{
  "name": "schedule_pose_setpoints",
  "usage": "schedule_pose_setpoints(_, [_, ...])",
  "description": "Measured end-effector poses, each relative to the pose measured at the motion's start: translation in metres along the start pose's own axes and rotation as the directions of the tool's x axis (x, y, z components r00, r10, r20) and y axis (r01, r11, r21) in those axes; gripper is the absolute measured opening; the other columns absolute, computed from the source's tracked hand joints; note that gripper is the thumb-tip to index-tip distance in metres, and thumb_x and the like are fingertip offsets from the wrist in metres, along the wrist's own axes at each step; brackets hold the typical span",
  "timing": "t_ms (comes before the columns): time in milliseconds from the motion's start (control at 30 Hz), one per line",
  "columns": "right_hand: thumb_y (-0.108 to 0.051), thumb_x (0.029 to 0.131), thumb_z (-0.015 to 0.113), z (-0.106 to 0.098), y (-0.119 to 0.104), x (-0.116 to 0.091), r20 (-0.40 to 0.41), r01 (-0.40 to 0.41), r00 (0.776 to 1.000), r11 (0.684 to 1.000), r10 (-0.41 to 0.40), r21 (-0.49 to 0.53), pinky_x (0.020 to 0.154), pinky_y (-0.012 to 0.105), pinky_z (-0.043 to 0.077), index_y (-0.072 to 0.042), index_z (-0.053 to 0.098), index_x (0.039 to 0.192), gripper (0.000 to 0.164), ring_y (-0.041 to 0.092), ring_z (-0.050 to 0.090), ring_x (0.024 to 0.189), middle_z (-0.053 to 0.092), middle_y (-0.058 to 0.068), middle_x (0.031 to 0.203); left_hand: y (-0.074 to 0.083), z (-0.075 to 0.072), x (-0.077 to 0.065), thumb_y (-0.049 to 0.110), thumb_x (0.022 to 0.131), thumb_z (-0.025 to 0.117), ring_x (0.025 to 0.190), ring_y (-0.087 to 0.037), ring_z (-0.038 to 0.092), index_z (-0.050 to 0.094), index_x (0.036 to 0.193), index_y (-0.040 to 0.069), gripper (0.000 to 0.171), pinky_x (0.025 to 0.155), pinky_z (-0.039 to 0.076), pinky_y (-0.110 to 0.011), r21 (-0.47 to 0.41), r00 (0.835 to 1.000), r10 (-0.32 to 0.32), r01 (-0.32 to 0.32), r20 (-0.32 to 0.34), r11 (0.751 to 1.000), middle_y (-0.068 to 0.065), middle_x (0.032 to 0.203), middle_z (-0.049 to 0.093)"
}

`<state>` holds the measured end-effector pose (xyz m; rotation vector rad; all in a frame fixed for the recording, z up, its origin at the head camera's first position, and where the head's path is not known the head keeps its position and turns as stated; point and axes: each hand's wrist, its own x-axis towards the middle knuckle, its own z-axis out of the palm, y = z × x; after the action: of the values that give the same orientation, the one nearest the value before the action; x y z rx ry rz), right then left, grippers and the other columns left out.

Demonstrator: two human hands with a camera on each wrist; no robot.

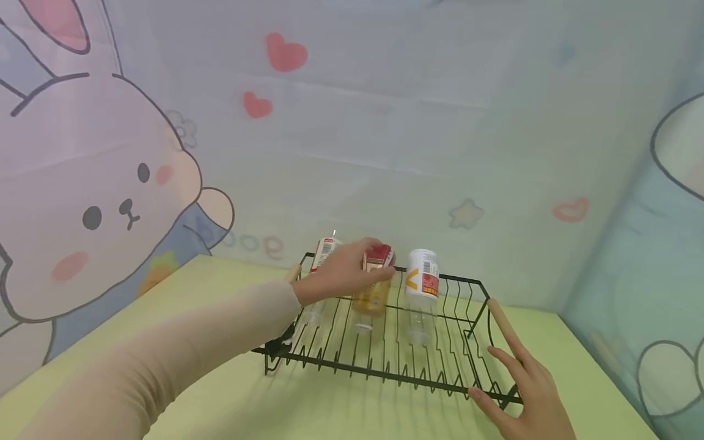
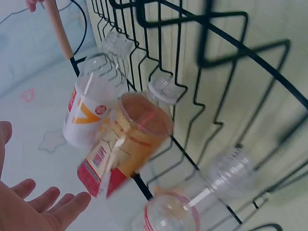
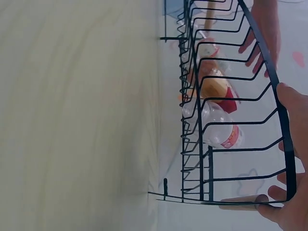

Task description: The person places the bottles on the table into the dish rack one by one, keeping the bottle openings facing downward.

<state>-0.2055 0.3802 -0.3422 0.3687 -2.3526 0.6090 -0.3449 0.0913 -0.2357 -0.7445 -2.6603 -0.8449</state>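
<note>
A black wire dish rack (image 1: 379, 370) with wooden handles holds three clear plastic bottles lying tilted, necks toward the front. The middle bottle (image 1: 370, 299) has an amber band and a red-and-cream label. My left hand (image 1: 346, 269) is over it in the head view; in the left wrist view that hand (image 2: 36, 207) has its fingers spread, apart from the bottle (image 2: 144, 115). To its right lies a white-labelled bottle (image 1: 422, 278), and to its left another labelled bottle (image 1: 324, 250), partly behind the hand. My right hand (image 1: 530, 391) holds the rack's front right corner.
The rack stands on a pale green tabletop (image 1: 220, 397). Behind it hangs a cloth backdrop (image 1: 385, 153) printed with a rabbit, hearts and stars. A wooden handle (image 1: 505, 324) runs along the rack's right side. A small black item (image 1: 282, 342) is at the front left corner.
</note>
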Motion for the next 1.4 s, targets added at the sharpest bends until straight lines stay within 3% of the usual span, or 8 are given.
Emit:
schedule_pose_setpoints(133, [-0.028, 0.065, 0.079, -0.008, 0.013, 0.000, -0.028, 0.058, 0.998, 0.998, -0.058, 0.011, 0.078, 0.051, 0.032, -0.012, 0.057, 0.113, 0.055, 0.033, 0.043, 0.106, 0.041, 0.006, 0.134, -0.005, -0.007, -0.003, 0.057, 0.080, 0.053, 0.108, -0.016, 0.051, 0.041, 0.130, 0.022, 0.062, 0.085, 0.043, -0.036, 0.037, 1.000, -0.002, 0.003, -0.014, 0.999, 0.001, 0.122, 0.053])
schedule_pose_setpoints(267, [-0.025, 0.063, 0.080, -0.017, 0.025, 0.001, -0.032, 0.110, 0.993, 0.994, -0.110, -0.001, 0.076, 0.051, 0.032, -0.010, 0.057, 0.114, 0.057, 0.034, 0.044, 0.105, 0.041, 0.010, 0.134, -0.011, -0.013, -0.008, 0.058, 0.079, 0.053, 0.107, -0.018, 0.052, 0.041, 0.131, 0.021, 0.065, 0.087, 0.042, -0.037, 0.018, 1.000, -0.020, 0.020, -0.009, 1.000, 0.001, 0.125, 0.050])
schedule_pose_setpoints(433, [-0.028, 0.067, 0.077, -0.036, 0.031, 0.008, 0.038, 0.084, 0.996, 0.996, -0.082, -0.042, 0.078, 0.055, 0.029, -0.009, 0.054, 0.118, 0.059, 0.040, 0.039, 0.110, 0.041, 0.017, 0.131, -0.017, -0.017, -0.017, 0.059, 0.077, 0.054, 0.105, -0.017, 0.055, 0.038, 0.133, 0.024, 0.068, 0.087, 0.043, -0.036, -0.018, 0.999, -0.035, 0.036, 0.022, 0.999, 0.000, 0.129, 0.047])
schedule_pose_setpoints(633, [-0.034, 0.075, 0.070, -0.060, 0.030, 0.023, 0.142, 0.048, 0.989, 0.993, -0.033, -0.105, 0.079, 0.056, 0.028, -0.024, 0.037, 0.136, 0.070, 0.040, 0.031, 0.115, 0.034, 0.013, 0.136, -0.022, -0.024, -0.026, 0.057, 0.077, 0.056, 0.087, -0.011, 0.055, 0.036, 0.135, 0.023, 0.069, 0.075, 0.045, -0.031, 0.010, 0.999, -0.035, 0.034, 0.028, 0.999, 0.006, 0.103, 0.058])
schedule_pose_setpoints(733, [-0.034, 0.077, 0.068, -0.071, 0.033, 0.027, 0.173, 0.046, 0.985, 0.991, -0.024, -0.128, 0.079, 0.055, 0.029, -0.031, 0.024, 0.141, 0.077, 0.039, 0.031, 0.115, 0.035, 0.012, 0.134, -0.022, -0.026, -0.028, 0.059, 0.077, 0.055, 0.081, -0.010, 0.053, 0.039, 0.132, 0.023, 0.068, 0.073, 0.044, -0.030, 0.017, 1.000, -0.010, 0.010, 0.019, 1.000, 0.008, 0.105, 0.057])
schedule_pose_setpoints(933, [-0.035, 0.079, 0.066, -0.084, 0.042, 0.027, 0.202, 0.043, 0.979, 0.985, -0.009, -0.167, 0.077, 0.054, 0.031, -0.033, 0.020, 0.142, 0.078, 0.037, 0.033, 0.114, 0.040, 0.011, 0.130, -0.024, -0.031, -0.033, 0.060, 0.078, 0.053, 0.096, -0.018, 0.056, 0.039, 0.132, 0.021, 0.068, 0.082, 0.044, -0.039, 0.053, 1.000, -0.019, 0.018, 0.014, 0.998, -0.001, 0.125, 0.051])
schedule_pose_setpoints(1133, [-0.034, 0.079, 0.066, -0.096, 0.048, 0.029, 0.209, 0.033, 0.978, 0.983, 0.005, -0.180, 0.078, 0.058, 0.029, -0.033, 0.020, 0.142, 0.077, 0.041, 0.029, 0.118, 0.043, 0.014, 0.129, -0.026, -0.033, -0.036, 0.059, 0.080, 0.051, 0.112, -0.023, 0.050, 0.037, 0.134, 0.019, 0.069, 0.089, 0.041, -0.044, 0.056, 0.999, -0.020, 0.019, 0.025, 0.998, -0.005, 0.131, 0.046])
schedule_pose_setpoints(1400, [-0.027, 0.077, 0.068, -0.105, 0.047, 0.034, 0.178, 0.144, 0.977, 0.979, -0.118, -0.146, 0.082, 0.053, 0.027, -0.023, 0.036, 0.137, 0.068, 0.037, 0.031, 0.119, 0.042, 0.010, 0.132, -0.010, -0.028, -0.032, 0.062, 0.078, 0.051, 0.118, -0.018, 0.044, 0.036, 0.135, 0.022, 0.071, 0.094, 0.038, -0.041, 0.050, 0.994, 0.074, -0.078, 0.080, 0.996, 0.002, 0.132, 0.044])
